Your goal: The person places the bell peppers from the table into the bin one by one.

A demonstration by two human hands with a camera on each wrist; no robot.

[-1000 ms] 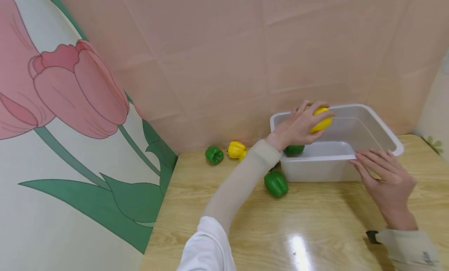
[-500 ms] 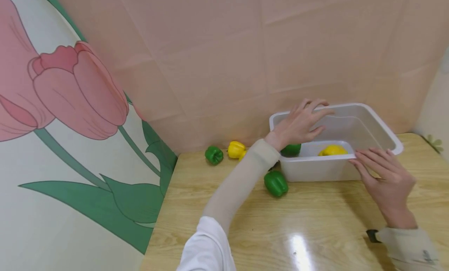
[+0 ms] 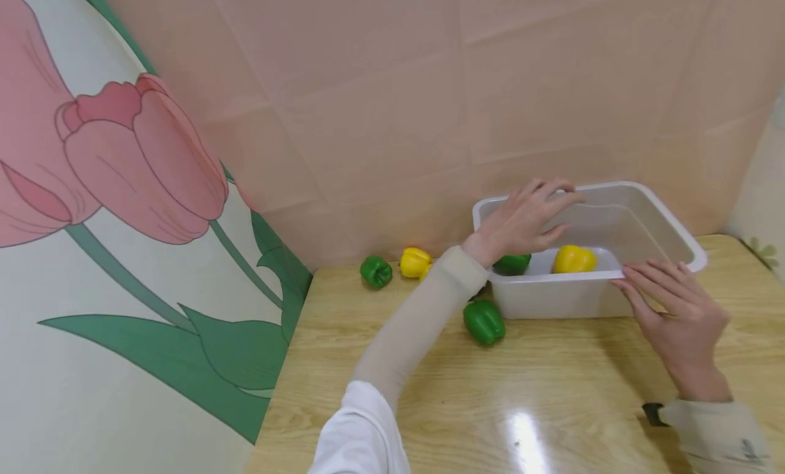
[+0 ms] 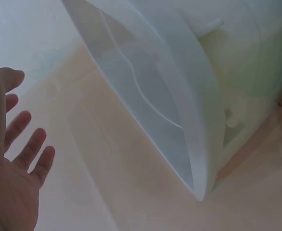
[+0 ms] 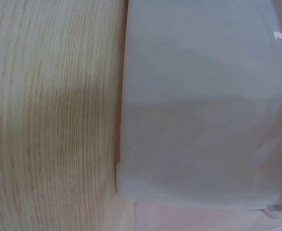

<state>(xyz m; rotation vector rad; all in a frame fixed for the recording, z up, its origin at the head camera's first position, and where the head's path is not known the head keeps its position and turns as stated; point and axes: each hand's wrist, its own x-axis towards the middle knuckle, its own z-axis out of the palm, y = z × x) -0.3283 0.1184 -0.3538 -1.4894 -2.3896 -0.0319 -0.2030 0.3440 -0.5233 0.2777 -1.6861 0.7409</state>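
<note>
Nearest, the right wrist view gives the smooth, pale outer wall of the bin (image 5: 198, 96) close up (only the head view reaches its floor). The right hand (image 3: 681, 324) pinches the bin's near rim between thumb and fingers. Inside the bin, a shiny, lobed yellow pepper (image 3: 574, 259) lies apart from a partly hidden green pepper (image 3: 512, 264); above the bin's left part hangs the left hand (image 3: 521, 218), fingers spread well apart
</note>
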